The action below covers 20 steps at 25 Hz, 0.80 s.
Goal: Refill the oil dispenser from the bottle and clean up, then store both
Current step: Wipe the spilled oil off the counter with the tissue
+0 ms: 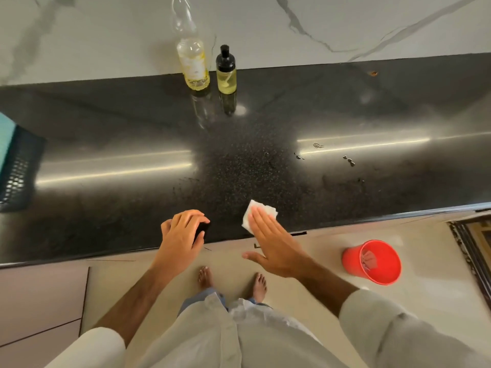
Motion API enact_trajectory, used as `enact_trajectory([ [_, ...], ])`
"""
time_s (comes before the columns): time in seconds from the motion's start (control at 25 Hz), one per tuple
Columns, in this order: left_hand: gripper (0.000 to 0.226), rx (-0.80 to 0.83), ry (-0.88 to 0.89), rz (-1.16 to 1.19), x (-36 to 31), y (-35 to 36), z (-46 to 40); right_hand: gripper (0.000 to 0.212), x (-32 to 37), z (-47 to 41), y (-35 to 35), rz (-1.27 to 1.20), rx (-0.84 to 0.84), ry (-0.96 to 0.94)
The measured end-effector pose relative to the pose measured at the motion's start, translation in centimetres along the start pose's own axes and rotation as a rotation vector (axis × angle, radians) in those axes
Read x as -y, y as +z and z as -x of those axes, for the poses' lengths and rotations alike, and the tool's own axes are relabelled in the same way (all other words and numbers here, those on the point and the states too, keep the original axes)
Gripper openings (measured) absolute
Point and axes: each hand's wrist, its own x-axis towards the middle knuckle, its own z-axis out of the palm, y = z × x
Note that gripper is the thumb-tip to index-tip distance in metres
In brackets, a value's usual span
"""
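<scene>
A clear oil bottle [193, 65] holding a little yellow oil stands at the back of the black counter [106, 134], against the marble wall. Right beside it stands the oil dispenser [226, 72] with its black pump top on. At the counter's front edge my left hand [183, 232] curls round a small black object [202, 229]. My right hand [271, 243] lies flat with straight fingers on a folded white tissue [253, 211]. A few oil drops [318, 147] sit on the counter to the right.
A dark perforated basket [21, 168] with something light blue sits at the counter's left end. A red bin [373, 261] containing tissue stands on the floor at the right. My bare feet [233, 282] are below the counter edge.
</scene>
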Motion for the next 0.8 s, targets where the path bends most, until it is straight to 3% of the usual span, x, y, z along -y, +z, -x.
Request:
enact_trajectory([
  [0.12, 0.030, 0.002, -0.005, -0.014, 1.4, -0.3, -0.1, 0.101, -4.0, 1.3, -0.4, 0.002, -0.077, 0.156],
  [0.24, 0.038, 0.016, -0.013, -0.048, 3.3, -0.8, 0.0, 0.111, -3.3, -3.0, -1.6, -0.045, -0.114, 0.347],
  [0.44, 0.045, 0.017, -0.009, -0.123, 8.7, -3.0, 0.4, 0.108, 10.4, -7.9, 0.5, -0.061, 0.010, 0.016],
  [0.56, 0.045, -0.005, -0.035, -0.129, 12.6, -4.3, 0.8, 0.103, 11.1, -5.5, 0.8, 0.015, 0.071, -0.122],
  [0.72, 0.045, -0.013, -0.043, -0.100, 15.9, -5.1, 1.7, 0.109, 6.5, -10.1, -1.7, 0.059, -0.042, 0.173],
  [0.8, 0.049, -0.009, -0.035, -0.084, 16.7, -5.4, 2.1, 0.106, 9.1, -15.6, -3.1, 0.033, -0.065, 0.203],
])
